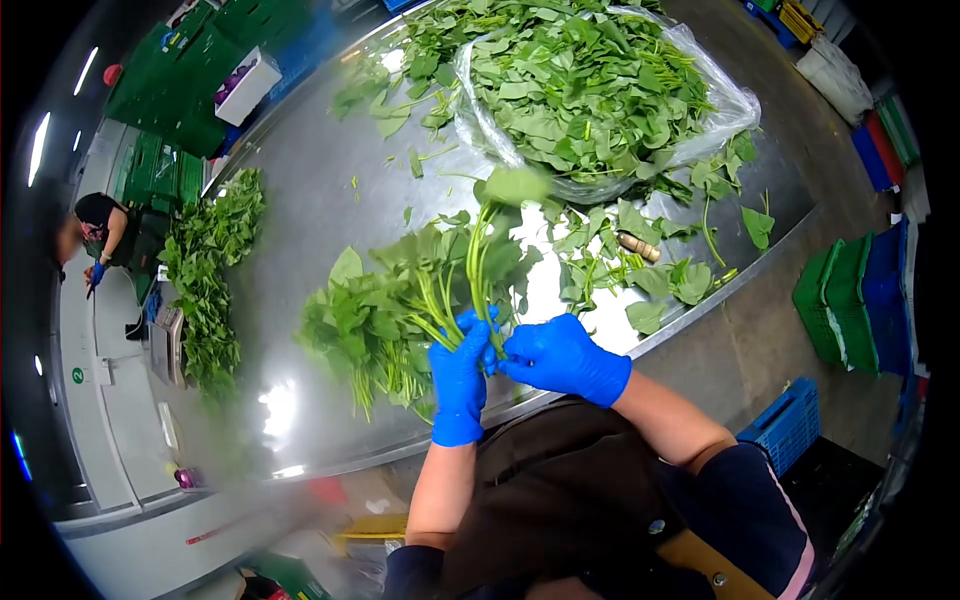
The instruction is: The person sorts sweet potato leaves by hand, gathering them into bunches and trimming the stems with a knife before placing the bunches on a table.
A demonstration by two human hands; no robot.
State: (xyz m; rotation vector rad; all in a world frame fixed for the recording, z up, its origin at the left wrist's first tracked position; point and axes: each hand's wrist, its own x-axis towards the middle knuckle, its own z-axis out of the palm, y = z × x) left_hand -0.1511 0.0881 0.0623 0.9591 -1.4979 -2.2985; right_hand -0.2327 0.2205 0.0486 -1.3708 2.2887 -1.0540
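Observation:
My left hand [460, 375], in a blue glove, is closed around the stems of a bunch of leafy greens [430, 290]. Close beside it, my gloved right hand [568, 358] pinches the lower ends of a few upright leafy stems [478, 262]. Its fingertips are partly hidden. More cut greens [375, 370] lie on the metal table left of my left hand. Ahead is a large heap of loose leaves [590, 100] in a clear plastic bag [740, 105]. Scattered leaves [690, 280] and a brown cylindrical object [638, 247] lie right of the bunch.
A row of greens [212, 285] runs along the table's left end, near a scale-like device [167, 345]. Another person [105, 235] stands beyond it. Green crates [835, 305] and a blue crate [785, 425] stand at right. The metal table edge [720, 297] passes before me.

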